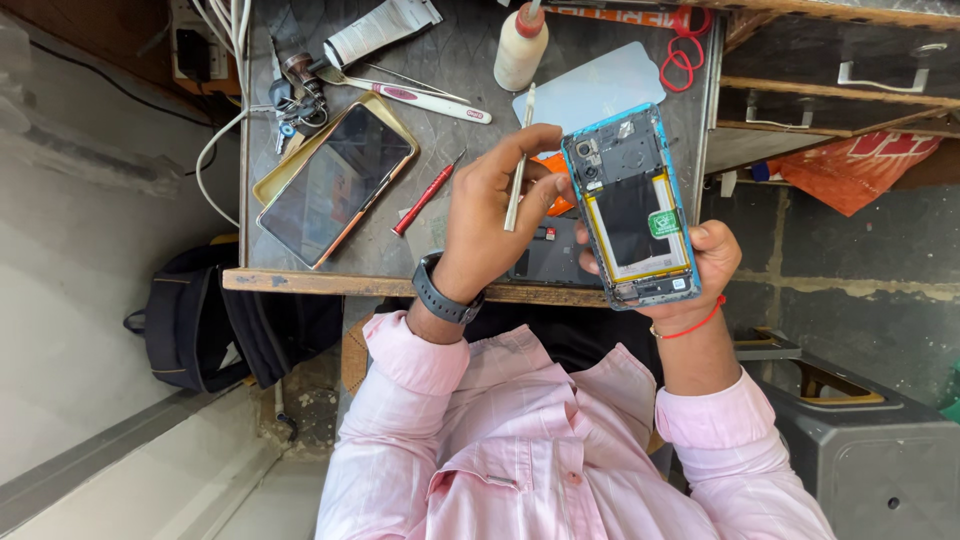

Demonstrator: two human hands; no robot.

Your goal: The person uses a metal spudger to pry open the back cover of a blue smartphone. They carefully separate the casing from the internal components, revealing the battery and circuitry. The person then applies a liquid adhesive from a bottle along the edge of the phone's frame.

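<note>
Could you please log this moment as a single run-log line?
left hand: holds white spudger | right hand: holds opened phone, battery exposed | workbench: red screwdriver, second phone

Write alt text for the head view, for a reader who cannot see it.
The right hand holds an opened phone, back cover off, while the left hand holds a thin white tool beside it. Another phone and a red screwdriver lie on the workbench.

Both hands raised, left hand (495, 215) pinching, right hand (705, 270) cupped closed
</note>
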